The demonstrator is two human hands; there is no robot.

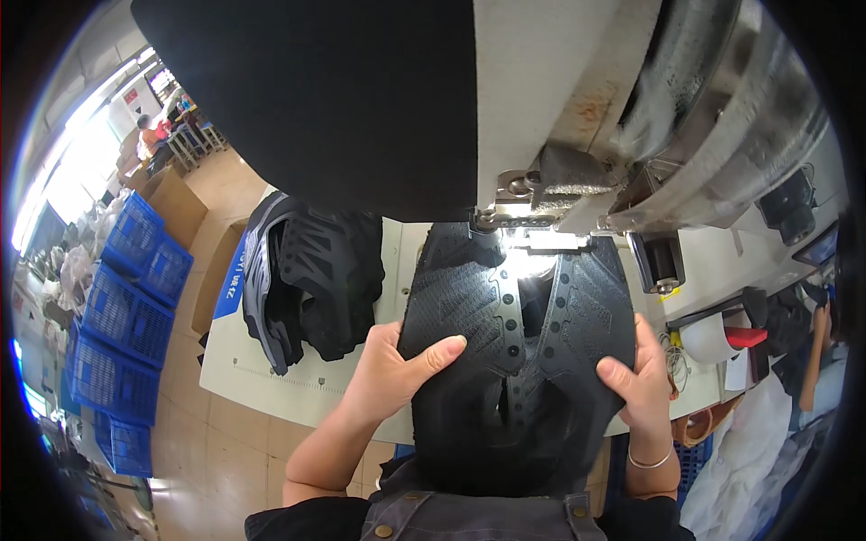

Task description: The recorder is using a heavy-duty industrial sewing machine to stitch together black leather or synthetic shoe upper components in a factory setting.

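A black shoe upper (451, 307) with a row of round eyelets along each side of its throat lies flat in front of me. Its far end is under the lit needle area of a sewing machine (532, 108). My left hand (388, 374) grips the upper's left edge, thumb on top and the other fingers underneath. At the opposite edge my right hand (636, 374) holds it the same way, a bracelet on that wrist. Left of the upper, a stack of black and grey shoe uppers (329, 270) rests on the table. The needle itself is too bright to make out.
The pale work table (280, 388) curves around the machine. Blue crates (126, 311) and a cardboard box (171, 203) stand on the floor to the left. At the right are a red and white object (722, 341) and white plastic sheeting (744, 451). Another person (152, 135) sits far off.
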